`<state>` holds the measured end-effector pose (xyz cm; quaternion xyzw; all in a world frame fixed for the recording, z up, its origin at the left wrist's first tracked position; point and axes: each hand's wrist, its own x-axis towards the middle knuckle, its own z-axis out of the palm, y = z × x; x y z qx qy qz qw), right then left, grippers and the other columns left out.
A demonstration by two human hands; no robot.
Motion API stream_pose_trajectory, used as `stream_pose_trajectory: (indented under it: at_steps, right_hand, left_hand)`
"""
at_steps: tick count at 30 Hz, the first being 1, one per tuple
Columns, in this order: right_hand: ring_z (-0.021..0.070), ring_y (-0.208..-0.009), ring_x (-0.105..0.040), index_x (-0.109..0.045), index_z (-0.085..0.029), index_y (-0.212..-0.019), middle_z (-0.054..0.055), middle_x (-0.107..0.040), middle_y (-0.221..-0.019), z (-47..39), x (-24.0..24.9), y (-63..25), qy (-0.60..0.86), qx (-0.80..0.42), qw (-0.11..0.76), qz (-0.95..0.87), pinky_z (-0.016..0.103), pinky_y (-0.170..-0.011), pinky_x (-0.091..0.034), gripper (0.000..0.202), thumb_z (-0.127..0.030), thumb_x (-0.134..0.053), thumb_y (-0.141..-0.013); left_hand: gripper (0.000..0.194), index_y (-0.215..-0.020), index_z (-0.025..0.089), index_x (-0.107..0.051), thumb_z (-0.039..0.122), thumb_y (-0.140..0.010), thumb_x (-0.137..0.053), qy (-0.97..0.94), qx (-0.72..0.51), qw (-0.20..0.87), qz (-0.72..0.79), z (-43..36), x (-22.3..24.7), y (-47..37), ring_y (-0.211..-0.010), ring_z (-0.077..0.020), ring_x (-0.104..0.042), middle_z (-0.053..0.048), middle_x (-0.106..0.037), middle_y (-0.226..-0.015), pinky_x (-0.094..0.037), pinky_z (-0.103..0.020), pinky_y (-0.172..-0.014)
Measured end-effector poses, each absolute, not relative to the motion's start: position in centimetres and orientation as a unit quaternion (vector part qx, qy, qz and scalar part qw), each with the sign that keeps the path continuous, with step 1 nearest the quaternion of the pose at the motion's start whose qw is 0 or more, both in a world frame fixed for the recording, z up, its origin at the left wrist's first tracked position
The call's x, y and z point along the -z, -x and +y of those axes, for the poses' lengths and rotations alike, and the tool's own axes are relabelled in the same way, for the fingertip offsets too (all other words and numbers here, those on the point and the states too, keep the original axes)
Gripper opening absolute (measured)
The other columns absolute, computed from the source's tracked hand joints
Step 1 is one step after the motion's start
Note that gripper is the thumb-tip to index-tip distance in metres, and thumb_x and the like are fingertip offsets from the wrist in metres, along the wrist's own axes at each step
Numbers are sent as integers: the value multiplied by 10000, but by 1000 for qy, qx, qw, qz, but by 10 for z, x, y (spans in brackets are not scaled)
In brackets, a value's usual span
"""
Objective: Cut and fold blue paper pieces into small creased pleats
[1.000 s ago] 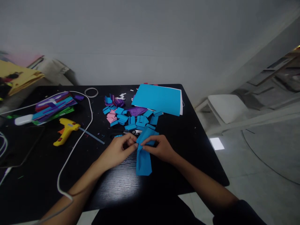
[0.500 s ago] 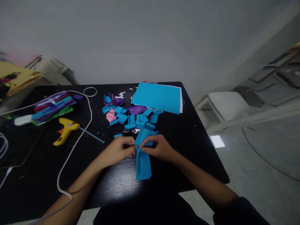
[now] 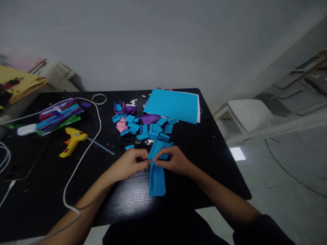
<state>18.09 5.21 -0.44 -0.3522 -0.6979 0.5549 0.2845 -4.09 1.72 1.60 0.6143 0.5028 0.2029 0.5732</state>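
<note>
A long folded blue paper strip [image 3: 157,182] is pinched between both hands near its middle, its lower end hanging toward the table's front. My left hand [image 3: 133,163] grips its left edge between thumb and fingers. From the right, my right hand [image 3: 173,160] pinches the same strip, fingertips almost touching those of my left hand. Just beyond lie small folded blue paper pieces [image 3: 154,129], with pink pieces [image 3: 122,125] and purple ones [image 3: 127,109] beside them. Scissors [image 3: 146,142] lie partly hidden behind the strip.
Blue sheets [image 3: 173,105] lie at the back of the black table [image 3: 204,177]. On the left are a yellow glue gun [image 3: 74,141], a white cable [image 3: 74,173] crossing over my left forearm, a bundle of coloured paper [image 3: 60,115] and a dark tablet-like device [image 3: 25,160].
Both hands keep their pinch on the blue strip, with barely any movement. The whole view has shifted very slightly.
</note>
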Motion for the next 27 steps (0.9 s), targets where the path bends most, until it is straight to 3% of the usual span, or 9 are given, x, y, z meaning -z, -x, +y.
stream_pose_trajectory:
  at_steps: [11,15,17,19,22,27]
  right_hand:
    - [177,-789,-688,-809,-211,-806,12,-776,-828,58,6,-184,357,-646,258,-624,272,-741,-501,121,-262,-865,-711]
    - [172,-770,-669,-801,-210,-795,6,-761,-806,59,8,-184,369,-647,264,-613,276,-740,-491,154,-265,-888,-680]
    - [175,-781,-668,-797,-205,-792,6,-756,-809,60,9,-185,375,-645,266,-610,281,-753,-490,160,-258,-889,-673]
    - [182,-802,-672,-800,-201,-804,7,-757,-828,61,10,-185,378,-648,262,-607,287,-767,-492,170,-258,-889,-671]
    - [189,-806,-674,-803,-203,-817,-5,-753,-831,62,10,-185,384,-649,257,-604,292,-765,-496,194,-265,-898,-660]
    - [212,-875,-694,-800,-203,-829,13,-771,-873,62,8,-186,363,-661,248,-608,331,-849,-517,165,-291,-875,-711]
  left_hand:
    - [276,-789,165,-628,390,-949,-610,-619,-207,582,484,15,-18,39,-661,-136,-616,-2,-668,-731,-482,-246,-616]
    - [176,-861,188,-583,333,-941,-642,-665,-247,497,500,14,-17,42,-679,-128,-567,29,-592,-743,-468,-248,-634]
    - [109,-975,207,-557,248,-931,-648,-691,-287,438,498,12,-20,44,-767,-137,-592,16,-603,-865,-507,-268,-713]
    - [196,-1092,224,-548,158,-923,-621,-732,-293,395,472,9,-24,46,-893,-158,-620,-32,-616,-1066,-542,-299,-787]
    - [367,-1222,258,-602,67,-910,-575,-806,-244,318,435,7,-30,46,-1226,-240,-556,-96,-491,-1372,-527,-402,-997]
    - [371,-1212,297,-668,78,-920,-602,-860,-206,253,392,5,-32,42,-1393,-315,-431,-79,-357,-1561,-470,-512,-1100]
